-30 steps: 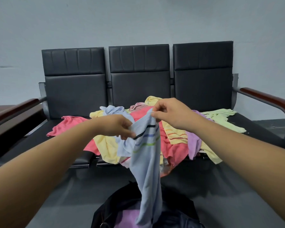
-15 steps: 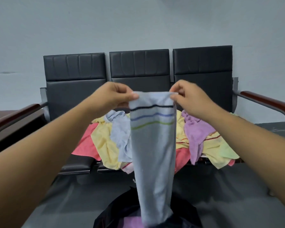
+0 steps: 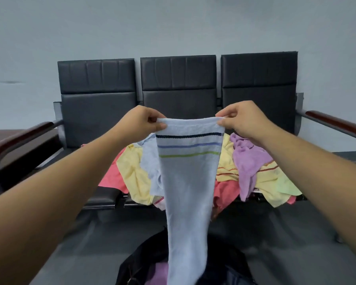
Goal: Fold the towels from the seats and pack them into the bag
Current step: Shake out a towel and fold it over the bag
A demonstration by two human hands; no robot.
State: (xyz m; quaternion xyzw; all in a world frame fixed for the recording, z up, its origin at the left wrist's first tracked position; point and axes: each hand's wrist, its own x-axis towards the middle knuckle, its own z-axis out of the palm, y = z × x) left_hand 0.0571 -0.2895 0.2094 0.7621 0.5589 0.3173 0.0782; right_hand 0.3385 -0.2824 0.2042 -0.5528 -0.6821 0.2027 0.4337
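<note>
Now holding a light-blue striped towel (image 3: 188,182) up by its top edge. Left hand (image 3: 144,122) pinching the left corner between thumb and curled fingers, right hand (image 3: 239,120) pinching the right corner the same way, with nothing else in either grip. Hangs full length in front of the middle seat (image 3: 179,103), lower end dangling over the open black bag (image 3: 140,262) on the floor.

Probably the start of the fold. To do it well:
- Pull the two corners apart to a taut, level top hem.
- Shake out the gathered, narrowing lower half.
- Bring corner to corner, matching stripe to stripe.
- Stay clear of the heap of towels (image 3: 136,171) on the seats just behind, to avoid snagging.
- Fold before lowering, with the loose tail already down at the bag's mouth.

Hard to make out:
- Bottom edge of the towel cut off by the frame, so cannot tell whether touching the bag's contents.
- Most fingertips hidden behind the cloth.
- Only part of the bag in view. Something purple (image 3: 159,274) inside, likely a packed towel, folded or not impossible to tell.
- Number of towels in the heap unclear: pink, yellow, purple, pale green and another blue, all overlapping.
</note>
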